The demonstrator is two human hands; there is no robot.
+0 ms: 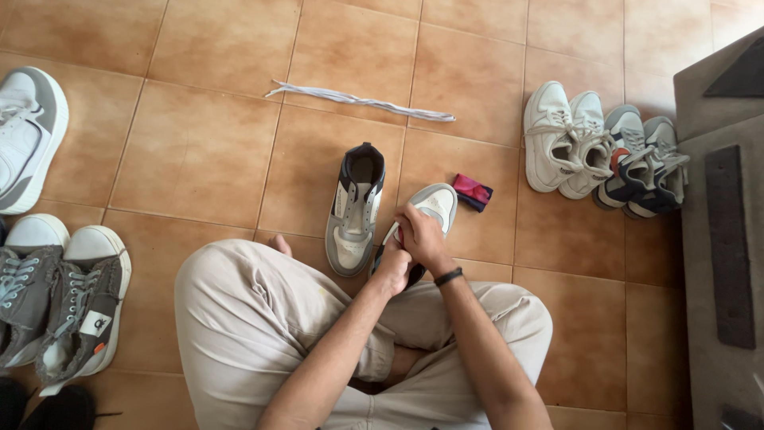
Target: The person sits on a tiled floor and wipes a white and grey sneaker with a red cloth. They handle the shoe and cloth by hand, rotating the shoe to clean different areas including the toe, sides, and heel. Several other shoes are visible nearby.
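While you sit cross-legged on the tan tiled floor (199, 151), both your left hand (392, 271) and right hand (422, 236) pinch at the grey-and-white sneaker (434, 205) by your knee, its mate (355, 209) laceless beside it, a loose white lace (358, 100) beyond, no labels legible.

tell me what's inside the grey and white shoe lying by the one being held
The grey and white shoe shows a dark lining and no laces; its toe end is hidden.
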